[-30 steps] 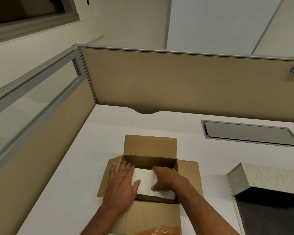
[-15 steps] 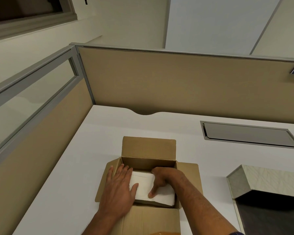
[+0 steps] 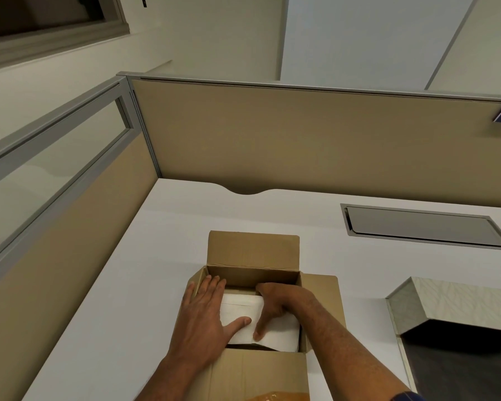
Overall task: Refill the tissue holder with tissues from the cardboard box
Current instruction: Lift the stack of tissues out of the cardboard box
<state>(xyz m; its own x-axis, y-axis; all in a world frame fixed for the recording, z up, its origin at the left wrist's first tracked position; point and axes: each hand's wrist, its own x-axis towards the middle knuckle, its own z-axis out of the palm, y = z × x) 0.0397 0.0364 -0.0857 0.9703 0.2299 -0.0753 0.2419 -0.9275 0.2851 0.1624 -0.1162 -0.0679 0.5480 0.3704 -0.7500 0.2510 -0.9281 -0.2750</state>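
White tissues (image 3: 245, 321) lie as a flat stack inside the cardboard box (image 3: 253, 270), the stack's long axis running left to right across the box, parallel to the desk's front edge. The left hand (image 3: 207, 319) lies palm down on the stack's left end, fingers (image 3: 211, 287) spread and reaching to the box's far left corner, thumb stretched over the paper. The right hand (image 3: 275, 305) curls over the stack's middle, thumb pressed to the near part and fingertips hooked behind the far edge, gripping the stack. All four box flaps stand open; the far one rises beyond the fingers. Right of the right forearm, well apart from the box, sits the metal tissue holder (image 3: 451, 308) with its dark opening. Everything rests on the white desk (image 3: 122, 299).
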